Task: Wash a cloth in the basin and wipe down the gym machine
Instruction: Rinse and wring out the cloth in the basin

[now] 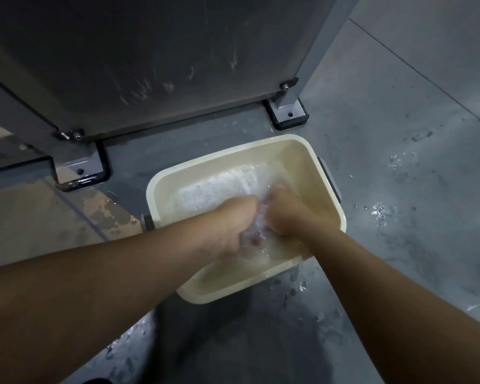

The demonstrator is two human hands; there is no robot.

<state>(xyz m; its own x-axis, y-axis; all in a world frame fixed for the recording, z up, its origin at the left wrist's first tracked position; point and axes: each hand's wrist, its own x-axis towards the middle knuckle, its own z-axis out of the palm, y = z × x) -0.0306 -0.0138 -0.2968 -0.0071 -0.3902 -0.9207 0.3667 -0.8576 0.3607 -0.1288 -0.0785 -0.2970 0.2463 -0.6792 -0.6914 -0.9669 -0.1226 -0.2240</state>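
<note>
2 bare forearms are reaching down into a cream basin point(311, 151); the left hand point(230, 225) and right hand point(286, 212) are gripping a cloth point(254, 231) between curled fingers in sudsy water.

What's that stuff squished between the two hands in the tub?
Between the left hand and right hand the head view shows a bunched pale cloth in splashing water, inside the cream basin.

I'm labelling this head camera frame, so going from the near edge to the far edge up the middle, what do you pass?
wet floor → basin → cloth gripped between left hand and right hand → soapy water → gym machine
</note>
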